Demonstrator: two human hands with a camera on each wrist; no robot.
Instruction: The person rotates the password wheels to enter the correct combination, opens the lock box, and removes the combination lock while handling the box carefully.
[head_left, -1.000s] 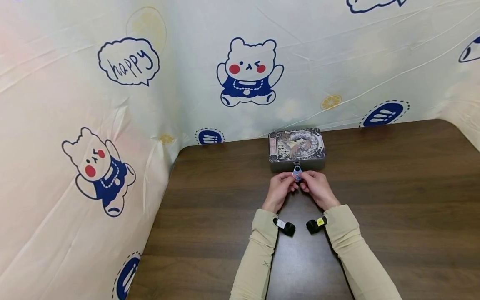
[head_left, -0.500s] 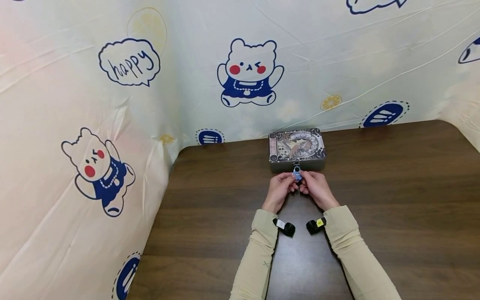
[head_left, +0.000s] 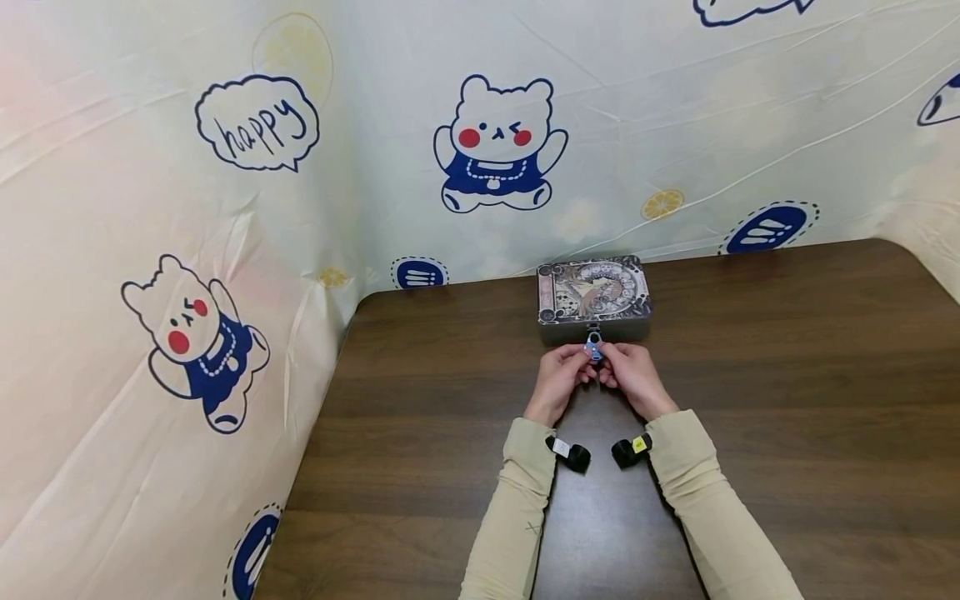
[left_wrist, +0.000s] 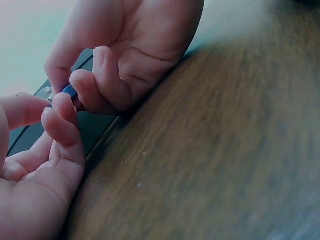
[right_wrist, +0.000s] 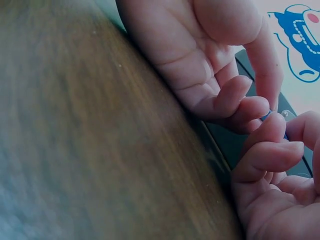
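Note:
A small blue padlock [head_left: 594, 349] with a silver shackle is at the front clasp of a tin box [head_left: 596, 292] with an ornate printed lid, which is down. My left hand [head_left: 558, 379] pinches the padlock's left side between thumb and fingers. From the other side, my right hand [head_left: 636, 379] pinches it too. In the left wrist view, only a bit of the blue padlock body [left_wrist: 70, 91] shows between the fingertips. Fingers cover most of it in the right wrist view as well. Whether the shackle is fastened cannot be told.
The box stands at the back of a brown wooden table [head_left: 420, 433], close to a pale cloth [head_left: 375, 125] printed with cartoon bears. That cloth hangs along the back and left side. Black straps with small cameras [head_left: 576, 457] sit on both sleeves.
Both hands stay at the padlock, with only slight shifts of the fingertips and of the padlock's tilt. The box has not moved.

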